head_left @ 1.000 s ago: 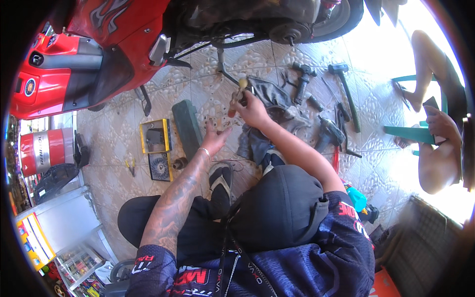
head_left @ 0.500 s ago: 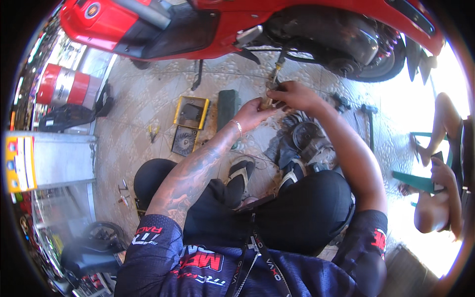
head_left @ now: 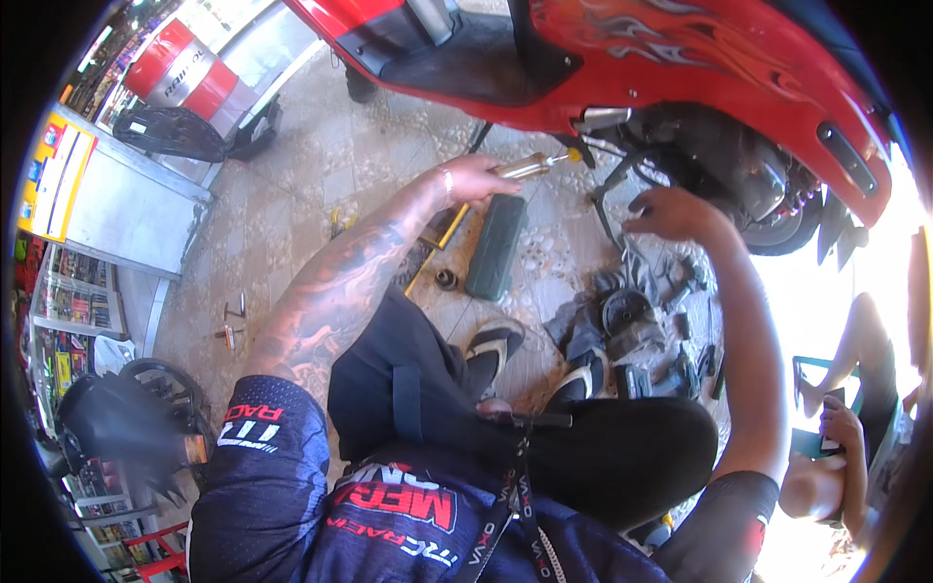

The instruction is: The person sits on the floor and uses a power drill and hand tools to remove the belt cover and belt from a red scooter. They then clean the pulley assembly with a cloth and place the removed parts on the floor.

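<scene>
My left hand (head_left: 473, 179) is closed around a slim, brass-coloured tool (head_left: 528, 168) that points right and ends in a yellow tip; its exact kind is unclear. My right hand (head_left: 671, 214) is apart from it, fingers loosely bent and spread, with nothing seen in them. It hovers by the dark engine (head_left: 714, 160) of a red scooter (head_left: 622, 58). A long green case (head_left: 497, 248) lies on the floor below my left hand. Beside it a yellow-edged box (head_left: 445, 229) is partly hidden by my forearm.
Dark removed parts (head_left: 627, 311) lie on a cloth near my feet. A round dark part (head_left: 446, 279) sits by the case. A red and white drum (head_left: 183, 68) stands far left, and a black motorbike seat (head_left: 170, 133) below it. At right a person (head_left: 841, 428) holds a phone.
My hands were together on the tool and have come apart. The left has carried it left and up; the right has moved right toward the engine. The whole view has turned.
</scene>
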Demonstrator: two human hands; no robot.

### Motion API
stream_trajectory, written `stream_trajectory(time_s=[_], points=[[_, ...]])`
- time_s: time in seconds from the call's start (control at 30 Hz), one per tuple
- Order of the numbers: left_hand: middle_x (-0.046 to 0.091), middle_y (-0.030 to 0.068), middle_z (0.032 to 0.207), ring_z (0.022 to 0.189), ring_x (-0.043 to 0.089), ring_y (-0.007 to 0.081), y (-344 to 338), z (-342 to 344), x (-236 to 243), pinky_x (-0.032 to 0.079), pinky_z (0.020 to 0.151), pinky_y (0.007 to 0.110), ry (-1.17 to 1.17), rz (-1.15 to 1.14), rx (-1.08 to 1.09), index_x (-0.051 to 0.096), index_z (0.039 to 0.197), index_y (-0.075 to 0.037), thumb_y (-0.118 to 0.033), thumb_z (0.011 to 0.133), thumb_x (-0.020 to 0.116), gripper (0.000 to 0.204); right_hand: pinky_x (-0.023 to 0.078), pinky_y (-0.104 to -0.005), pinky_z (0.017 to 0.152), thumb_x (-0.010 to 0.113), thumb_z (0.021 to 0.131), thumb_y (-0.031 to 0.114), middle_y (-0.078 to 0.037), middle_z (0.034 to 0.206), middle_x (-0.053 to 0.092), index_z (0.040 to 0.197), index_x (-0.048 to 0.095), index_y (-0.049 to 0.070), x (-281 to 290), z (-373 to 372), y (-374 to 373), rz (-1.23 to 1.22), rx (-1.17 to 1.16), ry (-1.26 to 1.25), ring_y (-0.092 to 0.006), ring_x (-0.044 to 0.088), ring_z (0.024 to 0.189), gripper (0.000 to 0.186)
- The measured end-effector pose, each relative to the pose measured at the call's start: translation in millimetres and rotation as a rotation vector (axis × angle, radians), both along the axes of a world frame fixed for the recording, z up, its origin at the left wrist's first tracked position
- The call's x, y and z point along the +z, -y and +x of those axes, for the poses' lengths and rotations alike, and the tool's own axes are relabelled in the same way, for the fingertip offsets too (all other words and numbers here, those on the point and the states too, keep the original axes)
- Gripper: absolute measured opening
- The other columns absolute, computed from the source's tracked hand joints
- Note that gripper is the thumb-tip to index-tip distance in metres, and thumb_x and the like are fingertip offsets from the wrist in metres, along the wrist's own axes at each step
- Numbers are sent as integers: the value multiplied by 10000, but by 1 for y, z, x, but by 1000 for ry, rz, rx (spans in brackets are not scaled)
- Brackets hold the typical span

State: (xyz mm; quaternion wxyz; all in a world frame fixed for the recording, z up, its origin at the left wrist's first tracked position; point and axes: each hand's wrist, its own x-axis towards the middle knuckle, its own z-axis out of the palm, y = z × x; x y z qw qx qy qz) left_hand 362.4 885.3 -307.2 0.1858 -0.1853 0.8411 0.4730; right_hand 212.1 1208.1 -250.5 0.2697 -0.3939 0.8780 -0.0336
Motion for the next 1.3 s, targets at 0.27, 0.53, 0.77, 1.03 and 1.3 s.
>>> stream_trajectory(time_s=[0.27, 0.53, 0.77, 1.03, 1.3], points=[[510, -65, 721, 578, 462, 34, 66, 33, 13, 377, 491, 219, -14, 95, 83, 640, 1010, -74, -354, 935, 739, 306, 508, -475, 959, 664, 885, 491, -222, 1125, 708, 1087, 722, 19, -117, 39, -24, -22, 126, -37, -386, 656, 1105, 517], [538, -29, 737, 586, 479, 63, 115, 76, -31, 389, 491, 254, 18, 167, 313, 606, 951, -68, -340, 919, 763, 316, 499, -468, 1006, 698, 832, 591, -198, 1278, 667, 1293, 664, 66, -194, 37, -60, 469, 311, 83, -390, 628, 1182, 699], [521, -38, 701, 565, 487, 67, 147, 78, -62, 391, 475, 248, 4, 190, 452, 601, 907, -112, -311, 927, 750, 249, 528, -477, 951, 660, 861, 534, -186, 1195, 699, 1175, 712, 55, -194, 28, -55, 194, 158, 18, -384, 654, 1130, 575], [505, -38, 707, 573, 500, 91, 152, 83, -96, 446, 497, 263, 109, 228, 504, 595, 956, -116, -313, 899, 783, 278, 547, -470, 871, 652, 858, 527, -181, 1085, 734, 1066, 763, 57, -227, 13, -84, 392, 255, 19, -384, 695, 1014, 526], [525, -23, 654, 520, 525, 102, 160, 87, -111, 461, 463, 276, 132, 276, 503, 595, 983, -95, -299, 920, 757, 268, 544, -481, 888, 656, 837, 569, -176, 1109, 723, 1084, 748, 69, -250, -28, -110, 341, 93, 73, -368, 684, 1033, 565]])
